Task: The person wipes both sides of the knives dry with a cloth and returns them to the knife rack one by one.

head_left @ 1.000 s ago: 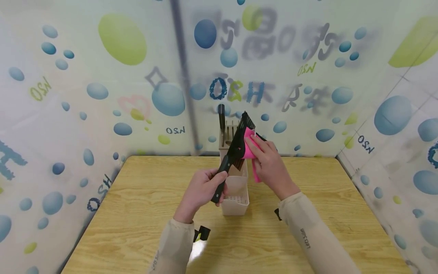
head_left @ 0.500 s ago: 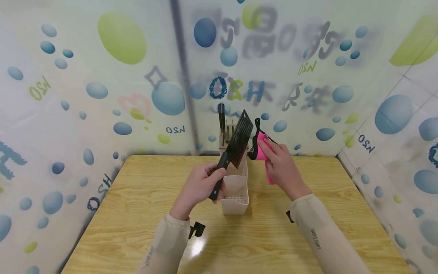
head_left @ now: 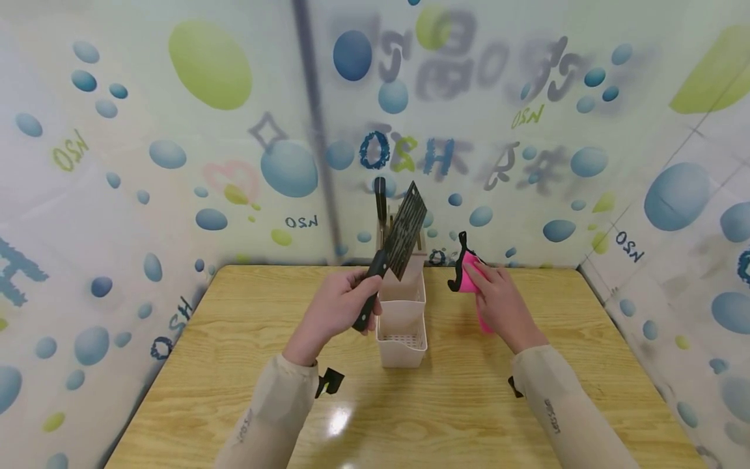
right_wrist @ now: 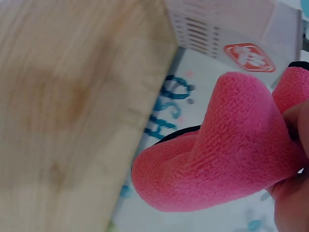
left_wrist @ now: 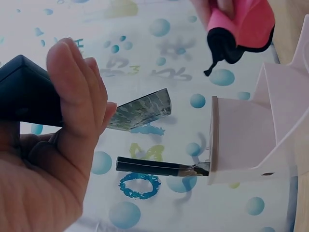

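My left hand (head_left: 336, 306) grips the black handle of a cleaver (head_left: 408, 228), blade slanting up and right in front of the knife holder. Dark streaks mark the blade, seen also in the left wrist view. In my right hand (head_left: 508, 311) is a bunched pink cloth (head_left: 471, 273) with black edging, held to the right of the cleaver and apart from it. The right wrist view shows the cloth's fuzzy pink folds (right_wrist: 236, 150) pinched at the right edge. Behind the cleaver, another black-handled knife (head_left: 381, 198) stands upright in the pale holder (head_left: 402, 358).
The holder stands at mid-table, with open stepped compartments facing me and a slotted top at the back. A wood-grain table (head_left: 234, 365) lies under it. Patterned wall sheets (head_left: 246, 130) close off the back and both sides. A red label (right_wrist: 249, 57) marks the holder's side.
The cloth has come off the cleaver's blade and moved right and down with my right hand. My left hand has shifted slightly left, still gripping the cleaver.
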`<state>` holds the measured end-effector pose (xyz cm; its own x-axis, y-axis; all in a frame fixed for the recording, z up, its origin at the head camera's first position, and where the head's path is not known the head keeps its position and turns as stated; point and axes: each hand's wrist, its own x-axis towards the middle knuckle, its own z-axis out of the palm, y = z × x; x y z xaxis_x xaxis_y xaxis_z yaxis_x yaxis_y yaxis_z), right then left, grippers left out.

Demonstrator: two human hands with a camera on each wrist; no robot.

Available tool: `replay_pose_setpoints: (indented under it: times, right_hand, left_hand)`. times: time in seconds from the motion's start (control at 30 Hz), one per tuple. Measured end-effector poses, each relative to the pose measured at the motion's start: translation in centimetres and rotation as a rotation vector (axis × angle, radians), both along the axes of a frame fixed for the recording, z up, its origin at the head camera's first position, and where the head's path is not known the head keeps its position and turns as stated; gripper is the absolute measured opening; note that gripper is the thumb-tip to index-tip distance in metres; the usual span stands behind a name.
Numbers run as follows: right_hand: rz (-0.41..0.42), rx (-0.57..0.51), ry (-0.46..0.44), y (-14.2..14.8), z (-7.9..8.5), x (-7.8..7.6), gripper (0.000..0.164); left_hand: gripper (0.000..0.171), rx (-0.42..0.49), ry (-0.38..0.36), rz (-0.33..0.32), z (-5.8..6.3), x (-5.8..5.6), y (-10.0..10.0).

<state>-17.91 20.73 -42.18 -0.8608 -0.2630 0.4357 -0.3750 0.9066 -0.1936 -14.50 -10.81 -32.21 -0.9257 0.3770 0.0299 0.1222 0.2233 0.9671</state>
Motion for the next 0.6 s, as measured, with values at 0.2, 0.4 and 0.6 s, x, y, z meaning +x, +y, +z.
replay_pose_setpoints:
  times: [0.2,0.4,0.6]
  right_hand:
    - [-0.039,0.063,-0.068,1.0,-1.3,0.4,0.051]
    - [-0.103,0.069,-0.214,1.6,-2.8,0.7,0.053]
    - [-0.127,0.055,-0.309,1.6,-4.0,0.4,0.057]
  left_hand:
    - [0.032,-0.014,0.01,0.002,0.6,-0.3,0.0]
    - [0.035,-0.045,0.018,0.003,1.2,-0.7,0.0]
    - [0.034,-0.088,0.003,0.021,2.1,-1.1,0.0]
